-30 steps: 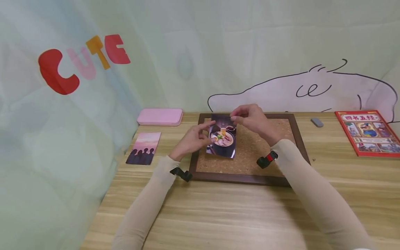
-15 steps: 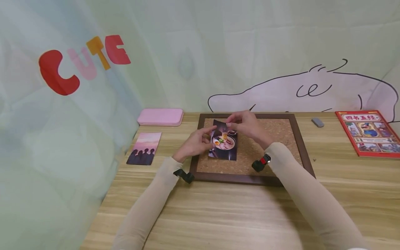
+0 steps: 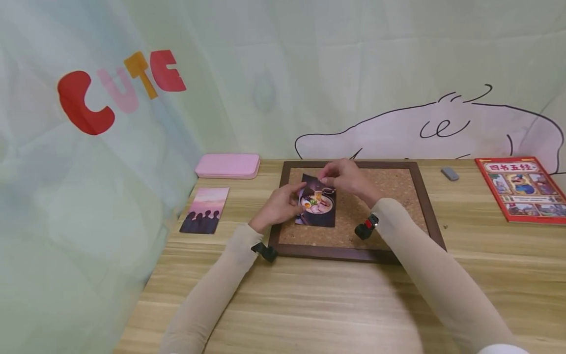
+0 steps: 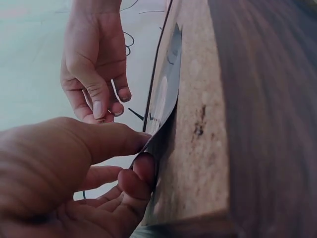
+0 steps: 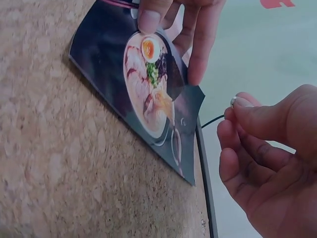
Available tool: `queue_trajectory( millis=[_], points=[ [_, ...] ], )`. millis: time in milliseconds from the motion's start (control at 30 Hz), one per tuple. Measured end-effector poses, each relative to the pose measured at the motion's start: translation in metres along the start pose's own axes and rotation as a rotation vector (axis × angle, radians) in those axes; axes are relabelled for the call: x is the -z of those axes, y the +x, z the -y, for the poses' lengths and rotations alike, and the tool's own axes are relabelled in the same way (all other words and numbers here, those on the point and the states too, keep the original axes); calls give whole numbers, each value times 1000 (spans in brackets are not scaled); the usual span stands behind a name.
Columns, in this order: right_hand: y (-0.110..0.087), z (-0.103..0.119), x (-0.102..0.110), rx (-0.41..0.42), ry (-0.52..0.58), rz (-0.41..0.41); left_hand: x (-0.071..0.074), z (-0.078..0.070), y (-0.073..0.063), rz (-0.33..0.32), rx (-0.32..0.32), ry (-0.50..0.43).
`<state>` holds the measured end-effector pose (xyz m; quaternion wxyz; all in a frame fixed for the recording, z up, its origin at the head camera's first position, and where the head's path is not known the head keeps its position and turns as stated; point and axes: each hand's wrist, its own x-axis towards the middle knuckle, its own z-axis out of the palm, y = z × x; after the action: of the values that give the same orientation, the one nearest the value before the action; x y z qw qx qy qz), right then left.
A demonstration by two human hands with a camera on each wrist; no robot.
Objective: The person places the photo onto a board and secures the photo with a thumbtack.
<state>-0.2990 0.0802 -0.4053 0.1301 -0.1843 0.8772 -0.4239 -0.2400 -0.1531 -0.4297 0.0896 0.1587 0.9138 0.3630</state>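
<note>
So the food photo [image 3: 317,201] has slid a touch toward 6 o'clock over the last second and sits squarer. Its top end was lapping over the dark frame; now it's inside the bare cork of the board [image 3: 327,252], at about 9 to 10 o'clock from the middle. Looks to me like the placing is close to sorted, but the photo isn't lying flat yet.

The left hand [image 3: 279,206] has gone along with it, fingers and thumb pinching the left edge. You can see in the left wrist view that this edge is bowed up off the cork.

The right hand [image 3: 347,177] has come in toward 8 o'clock, so it's nearer the photo. Its thumb and finger pinch a tiny pale thing [image 5: 234,101], maybe a pin, too small to be sure. In the right wrist view it's just past the photo's top end and not touching, so I'd say that bit isn't done.

Nothing else on the desk [image 3: 309,305] seems to have budged: the sunset photo [image 3: 205,210] is at 9 o'clock from the board, the eraser [image 3: 449,173] around 2.
</note>
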Motion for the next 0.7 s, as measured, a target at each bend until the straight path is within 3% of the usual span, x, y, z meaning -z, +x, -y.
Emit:
queue_trajectory(
  millis=[433, 600, 700],
  points=[
    [8, -10, -1, -54, -49, 57, -4, -6, -3, -17, -18, 200],
    [14, -12, -8, -87, -66, 58, -7, -7, -4, -18, -25, 239],
    [17, -13, -12, -65, -90, 51, -7, -8, -5, -16, -18, 242]
  ],
)
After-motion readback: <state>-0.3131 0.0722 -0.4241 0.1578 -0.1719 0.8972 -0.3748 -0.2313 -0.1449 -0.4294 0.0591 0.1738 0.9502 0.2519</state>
